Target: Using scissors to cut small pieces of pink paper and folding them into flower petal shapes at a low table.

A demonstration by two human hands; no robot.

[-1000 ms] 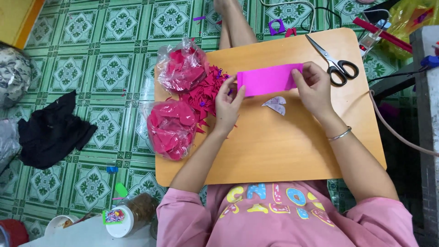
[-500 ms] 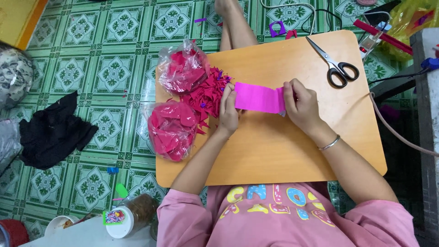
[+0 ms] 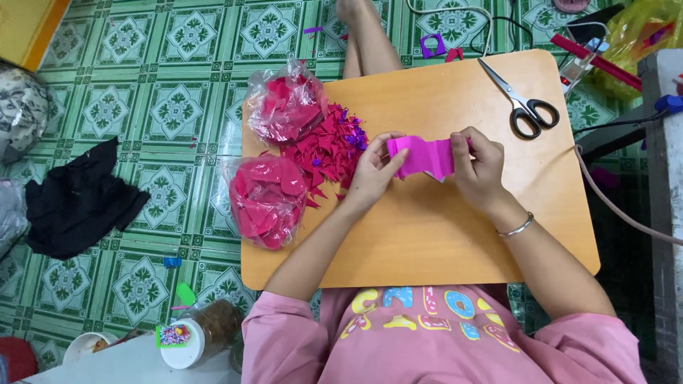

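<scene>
- The floor (image 3: 171,107) is laid with green tiles bearing a repeated white floral square pattern.
- A low wooden worktop (image 3: 441,235) with rounded corners stands on it, pale orange-brown and evenly lit.
- A black cloth (image 3: 78,199) lies crumpled on the tiles at the left.
- A yellow panel (image 3: 25,25) fills the upper left corner.
- A grey ledge (image 3: 665,178) runs down the right edge, cables (image 3: 619,210) trailing near it.

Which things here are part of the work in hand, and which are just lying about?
In use: pink paper strip, held by left hand and right hand; red paper scraps; wooden board.
Lying about: scissors, black cloth, jar.
</scene>
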